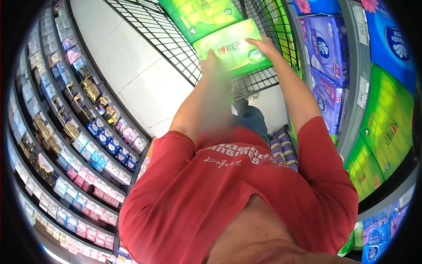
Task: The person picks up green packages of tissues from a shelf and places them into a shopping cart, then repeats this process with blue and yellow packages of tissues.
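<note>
A light-green and white pack of tissues (239, 52) is between my two hands over the near end of a black wire shopping cart (151, 42). My left hand (208, 63) grips its left edge, thumb on the top face and the other fingers mostly hidden. At the right edge, my right hand (265, 47) is closed on the same pack, thumb lying over the top. Just beyond it, a brighter green tissue pack (200, 17) lies in the cart, touching or nearly touching the held one. A grey blur covers part of my left forearm.
Shelves (99, 163) of small pink, blue and gold packages line the left side. To the right stand shelves with purple tissue packs (324, 48) and large green packs (390, 127), close to the cart. White floor tiles (132, 66) show left of the cart.
</note>
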The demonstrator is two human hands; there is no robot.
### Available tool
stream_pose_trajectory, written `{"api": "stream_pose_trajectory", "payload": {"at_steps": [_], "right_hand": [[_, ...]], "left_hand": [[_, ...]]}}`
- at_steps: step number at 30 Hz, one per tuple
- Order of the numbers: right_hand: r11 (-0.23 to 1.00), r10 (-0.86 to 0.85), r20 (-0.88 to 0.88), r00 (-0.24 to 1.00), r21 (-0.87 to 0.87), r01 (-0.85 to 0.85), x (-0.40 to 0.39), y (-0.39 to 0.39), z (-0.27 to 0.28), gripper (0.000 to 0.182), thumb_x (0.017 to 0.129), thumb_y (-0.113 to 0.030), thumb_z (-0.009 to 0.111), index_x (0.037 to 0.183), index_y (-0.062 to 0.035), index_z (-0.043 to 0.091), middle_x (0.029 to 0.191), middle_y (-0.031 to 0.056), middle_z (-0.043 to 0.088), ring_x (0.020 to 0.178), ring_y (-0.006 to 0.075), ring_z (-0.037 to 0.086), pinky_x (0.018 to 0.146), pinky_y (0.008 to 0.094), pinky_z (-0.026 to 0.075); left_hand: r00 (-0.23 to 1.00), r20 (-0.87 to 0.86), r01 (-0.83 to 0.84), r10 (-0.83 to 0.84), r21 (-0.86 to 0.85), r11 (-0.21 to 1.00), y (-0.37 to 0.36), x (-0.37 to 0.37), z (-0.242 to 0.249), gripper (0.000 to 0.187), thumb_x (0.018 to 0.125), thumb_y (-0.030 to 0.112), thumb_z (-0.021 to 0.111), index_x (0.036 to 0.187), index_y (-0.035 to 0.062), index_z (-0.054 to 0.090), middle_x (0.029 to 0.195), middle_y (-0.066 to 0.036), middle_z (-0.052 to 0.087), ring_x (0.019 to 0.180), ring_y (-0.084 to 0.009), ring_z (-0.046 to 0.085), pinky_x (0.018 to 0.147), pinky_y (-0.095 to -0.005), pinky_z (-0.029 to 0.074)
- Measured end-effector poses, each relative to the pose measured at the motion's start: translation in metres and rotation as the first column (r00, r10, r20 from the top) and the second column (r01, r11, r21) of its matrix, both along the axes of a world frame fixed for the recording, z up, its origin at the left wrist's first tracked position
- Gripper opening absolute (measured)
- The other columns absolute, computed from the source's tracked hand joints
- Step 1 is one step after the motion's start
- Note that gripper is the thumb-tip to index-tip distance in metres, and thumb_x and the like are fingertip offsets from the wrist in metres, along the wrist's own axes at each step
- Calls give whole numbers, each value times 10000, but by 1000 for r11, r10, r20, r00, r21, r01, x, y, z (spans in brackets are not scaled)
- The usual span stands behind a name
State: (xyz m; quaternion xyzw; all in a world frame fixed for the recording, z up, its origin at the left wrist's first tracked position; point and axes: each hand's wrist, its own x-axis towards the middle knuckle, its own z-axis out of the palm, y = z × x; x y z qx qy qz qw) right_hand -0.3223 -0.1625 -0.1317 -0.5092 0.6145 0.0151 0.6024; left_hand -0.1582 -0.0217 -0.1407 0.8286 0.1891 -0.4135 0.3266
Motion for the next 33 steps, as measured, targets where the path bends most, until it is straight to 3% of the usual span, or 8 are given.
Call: {"api": "stream_pose_trajectory", "payload": {"at_steps": [7, 10, 14, 18, 23, 27, 30, 33], "right_hand": [[974, 85, -184, 979, -193, -121, -6, 21, -33, 734, 664, -375, 696, 1276, -62, 436, 1101, 150, 603, 1034, 286, 570, 919, 361, 406], [838, 102, -481, 871, -430, -336, -13, 57, -51, 693, 695, -363, 658, 1275, -71, 417, 1100, 162, 598, 1042, 279, 567, 919, 383, 410], [909, 382, -427, 819, 18, -415, -10, 73, 17, 535, 732, -320, 631, 1204, -90, 527, 1049, 201, 608, 987, 337, 577, 859, 417, 451], [821, 533, -412, 739, 39, -570, -6, 90, 60, 476, 743, -332, 612, 1156, -100, 566, 1014, 192, 623, 962, 331, 590, 834, 421, 462], [928, 258, -415, 872, -145, -343, -10, 85, 48, 549, 700, -349, 654, 1128, -21, 551, 1117, 228, 567, 1039, 352, 547, 865, 410, 448], [923, 174, -474, 863, -227, -311, -14, 50, -23, 805, 641, -360, 714, 1269, 26, 390, 1235, 244, 482, 1138, 354, 479, 934, 388, 408], [948, 177, -472, 864, -153, -278, -10, 40, -55, 911, 626, -372, 729, 1324, 30, 304, 1258, 250, 459, 1171, 341, 455, 958, 374, 391], [966, 181, -478, 860, -78, -247, -4, 33, -53, 929, 627, -407, 721, 1329, 26, 293, 1266, 255, 445, 1183, 339, 443, 966, 375, 383]], "left_hand": [[991, -85, 90, -103, -149, 985, 3, -13, 0, 374, 789, 201, 547, 1056, -60, 549, 860, -162, 595, 718, -230, 585, 608, -353, 481], [724, 261, 688, -639, -193, 700, 26, -17, -29, 305, 787, 181, 554, 1017, -17, 576, 853, -134, 576, 726, -223, 580, 617, -356, 480], [830, -48, 514, -556, -319, 796, 14, -15, 43, 393, 735, 176, 598, 1057, -45, 557, 921, -164, 594, 793, -237, 596, 683, -340, 474], [836, -92, 492, -541, -311, 813, 8, -9, 107, 492, 683, 172, 642, 1096, -74, 538, 989, -193, 611, 860, -251, 612, 750, -324, 468], [850, -89, 501, -520, -169, 849, 36, 9, -22, 431, 689, 146, 646, 1025, -112, 568, 930, -191, 629, 821, -244, 622, 715, -326, 476], [964, -98, 216, -247, -253, 943, 14, -14, 30, 378, 711, 93, 618, 1016, -121, 556, 908, -196, 619, 795, -273, 630, 664, -363, 501], [888, 134, 461, -441, -248, 852, 46, -21, -85, 357, 711, 52, 593, 1015, -124, 534, 882, -211, 607, 766, -298, 636, 600, -379, 531], [958, -120, 234, -259, -191, 953, 30, -21, -27, 378, 747, 145, 560, 1083, -24, 526, 951, -187, 577, 821, -268, 608, 613, -380, 505]]}}
